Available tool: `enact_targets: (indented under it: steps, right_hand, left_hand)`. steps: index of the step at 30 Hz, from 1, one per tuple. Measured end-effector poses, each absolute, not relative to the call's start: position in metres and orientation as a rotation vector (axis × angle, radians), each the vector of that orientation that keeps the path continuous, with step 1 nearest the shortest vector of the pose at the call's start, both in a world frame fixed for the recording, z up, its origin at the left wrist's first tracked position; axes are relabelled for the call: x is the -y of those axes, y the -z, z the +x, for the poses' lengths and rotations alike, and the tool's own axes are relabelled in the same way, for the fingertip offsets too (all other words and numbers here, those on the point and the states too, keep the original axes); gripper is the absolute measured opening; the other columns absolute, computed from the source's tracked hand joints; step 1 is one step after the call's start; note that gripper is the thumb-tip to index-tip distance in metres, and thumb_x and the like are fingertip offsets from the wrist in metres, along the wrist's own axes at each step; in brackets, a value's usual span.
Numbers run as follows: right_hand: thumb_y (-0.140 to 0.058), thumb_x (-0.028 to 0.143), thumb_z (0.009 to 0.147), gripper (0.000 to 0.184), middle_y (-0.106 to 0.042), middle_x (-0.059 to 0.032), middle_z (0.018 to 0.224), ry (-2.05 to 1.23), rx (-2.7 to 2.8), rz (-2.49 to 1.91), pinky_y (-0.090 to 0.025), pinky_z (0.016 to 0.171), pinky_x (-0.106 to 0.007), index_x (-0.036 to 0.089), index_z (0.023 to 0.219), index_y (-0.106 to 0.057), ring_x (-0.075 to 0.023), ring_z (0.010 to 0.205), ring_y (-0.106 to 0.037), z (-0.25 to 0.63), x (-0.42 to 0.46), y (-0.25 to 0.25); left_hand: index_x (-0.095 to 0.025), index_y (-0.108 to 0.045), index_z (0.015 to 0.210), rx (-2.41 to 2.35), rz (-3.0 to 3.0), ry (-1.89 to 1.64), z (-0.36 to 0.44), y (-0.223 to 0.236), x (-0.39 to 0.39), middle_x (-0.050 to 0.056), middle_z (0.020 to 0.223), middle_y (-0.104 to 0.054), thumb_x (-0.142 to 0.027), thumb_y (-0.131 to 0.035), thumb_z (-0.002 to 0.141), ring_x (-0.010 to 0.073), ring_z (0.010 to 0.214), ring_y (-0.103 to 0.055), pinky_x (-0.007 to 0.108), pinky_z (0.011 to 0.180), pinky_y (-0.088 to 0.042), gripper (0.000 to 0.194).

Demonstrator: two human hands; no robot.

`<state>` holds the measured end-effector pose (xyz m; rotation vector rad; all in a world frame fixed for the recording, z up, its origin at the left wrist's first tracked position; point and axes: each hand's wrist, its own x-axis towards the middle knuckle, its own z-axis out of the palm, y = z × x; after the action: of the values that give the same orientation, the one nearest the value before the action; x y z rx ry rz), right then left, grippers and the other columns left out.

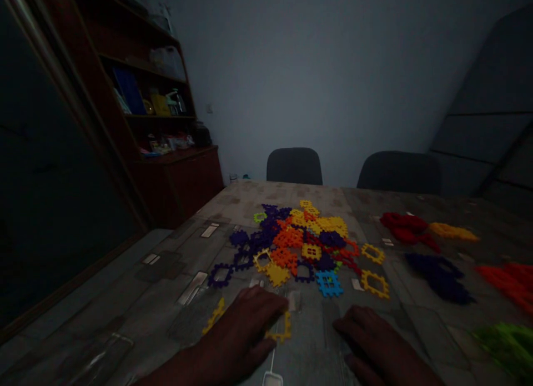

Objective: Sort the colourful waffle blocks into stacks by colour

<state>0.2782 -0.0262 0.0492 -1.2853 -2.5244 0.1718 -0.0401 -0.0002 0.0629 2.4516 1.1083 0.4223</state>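
1. Left hand (pixel 250 331): about half open, fingers reaching forward with a slight bend and the thumb standing clear of them. A yellow square frame (pixel 285 326) shows in that gap; it's pretty dark here, so I can't tell if the hand is actually pinching it or just hovering over it.
2. Left arm comes in from the bottom, slanting up and to the right, back of the hand up. A second yellow piece (pixel 214 315) pokes out on the forearm side of the hand.
3. Right hand (pixel 370 333): loosely curled, part open, empty, low over the table (pixel 310 361). Palm down, arm slanting in from the lower right, well apart from the left.
4. Just beyond both hands: the mixed pile of pieces (pixel 287 244), with a blue square (pixel 328 284) at its near edge.
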Motion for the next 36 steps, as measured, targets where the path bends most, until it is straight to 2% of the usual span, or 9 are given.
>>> enact_targets:
  steps: [3, 6, 10, 13, 17, 20, 23, 31, 36]
  right_hand:
    - [-0.061, 0.013, 0.083, 0.042, -0.071, -0.0108, 0.123, -0.267, 2.511, -1.284, -0.058, 0.091, -0.035, 0.024, 0.123, -0.070, -0.0276, 0.111, -0.068, 0.279, 0.024, -0.050]
    - [-0.060, 0.014, 0.084, 0.041, -0.072, -0.0110, 0.121, -0.340, 2.515, -1.294, -0.058, 0.091, -0.037, 0.023, 0.122, -0.071, -0.0276, 0.109, -0.069, 0.279, 0.022, -0.051]
    - [-0.059, 0.014, 0.085, 0.040, -0.073, -0.0118, 0.120, -0.316, 2.512, -1.292, -0.059, 0.090, -0.037, 0.023, 0.122, -0.071, -0.0279, 0.107, -0.070, 0.280, 0.023, -0.049]
    - [-0.059, 0.017, 0.086, 0.038, -0.073, -0.0120, 0.119, -0.229, 2.501, -1.265, -0.061, 0.087, -0.038, 0.024, 0.122, -0.072, -0.0286, 0.106, -0.071, 0.281, 0.022, -0.041]
    - [-0.057, 0.021, 0.089, 0.034, -0.075, -0.0122, 0.113, -0.101, 2.474, -1.205, -0.063, 0.082, -0.037, 0.025, 0.118, -0.073, -0.0281, 0.100, -0.073, 0.277, 0.018, -0.033]
    - [-0.056, 0.019, 0.087, 0.034, -0.075, -0.0122, 0.110, -0.075, 2.481, -1.192, -0.063, 0.077, -0.035, 0.024, 0.116, -0.073, -0.0275, 0.096, -0.073, 0.275, 0.018, -0.035]
    - [-0.058, 0.018, 0.086, 0.034, -0.075, -0.0109, 0.109, -0.092, 2.479, -1.205, -0.063, 0.077, -0.035, 0.025, 0.116, -0.072, -0.0268, 0.096, -0.073, 0.275, 0.021, -0.038]
    - [-0.059, 0.012, 0.084, 0.039, -0.072, -0.0114, 0.112, -0.254, 2.492, -1.290, -0.060, 0.084, -0.036, 0.023, 0.120, -0.070, -0.0259, 0.100, -0.070, 0.273, 0.023, -0.045]
    - [-0.058, 0.010, 0.085, 0.038, -0.069, -0.0112, 0.117, -0.445, 2.503, -1.395, -0.056, 0.091, -0.041, 0.023, 0.118, -0.070, -0.0269, 0.105, -0.066, 0.270, 0.025, -0.055]
  left_hand:
    - [-0.034, -0.050, 0.141, -0.938, 2.428, -0.407, -0.036, -0.073, -0.003, 0.003, 0.144, -0.058, -0.021, -0.070, 0.089, 0.0267, 0.133, -0.051, 0.044, 0.114, -0.040, 0.057]
    - [-0.035, -0.054, 0.141, -1.140, 2.349, -0.561, -0.058, -0.080, -0.015, 0.004, 0.150, -0.054, -0.031, -0.061, 0.097, 0.0281, 0.139, -0.048, 0.048, 0.116, -0.040, 0.044]
    - [-0.027, -0.072, 0.114, -1.485, 2.194, -0.767, -0.108, -0.084, -0.024, 0.008, 0.119, -0.072, -0.039, -0.057, 0.094, 0.0280, 0.111, -0.067, 0.044, 0.100, -0.054, 0.028]
    - [-0.027, -0.075, 0.107, -1.605, 2.135, -0.737, -0.133, -0.083, -0.014, 0.007, 0.113, -0.074, -0.043, -0.061, 0.091, 0.0286, 0.106, -0.069, 0.041, 0.094, -0.056, 0.027]
    - [-0.029, -0.071, 0.120, -1.648, 2.119, -0.577, -0.130, -0.079, 0.011, 0.006, 0.128, -0.068, -0.046, -0.071, 0.083, 0.0309, 0.117, -0.064, 0.040, 0.099, -0.054, 0.041]
    - [-0.028, -0.066, 0.127, -1.697, 2.154, -0.369, -0.110, -0.079, 0.023, 0.007, 0.132, -0.064, -0.039, -0.077, 0.076, 0.0325, 0.118, -0.061, 0.043, 0.100, -0.053, 0.053]
    - [-0.026, -0.066, 0.124, -1.709, 2.195, -0.285, -0.095, -0.081, 0.026, 0.009, 0.129, -0.063, -0.031, -0.070, 0.078, 0.0321, 0.116, -0.062, 0.044, 0.099, -0.053, 0.047]
    - [-0.030, -0.056, 0.135, -1.581, 2.318, -0.412, -0.090, -0.065, 0.019, 0.006, 0.135, -0.062, -0.014, -0.061, 0.071, 0.0298, 0.124, -0.059, 0.043, 0.105, -0.050, 0.066]
    - [-0.031, -0.058, 0.131, -1.511, 2.308, -0.540, -0.082, -0.051, 0.011, 0.003, 0.133, -0.064, -0.008, -0.049, 0.075, 0.0249, 0.124, -0.060, 0.042, 0.108, -0.048, 0.060]
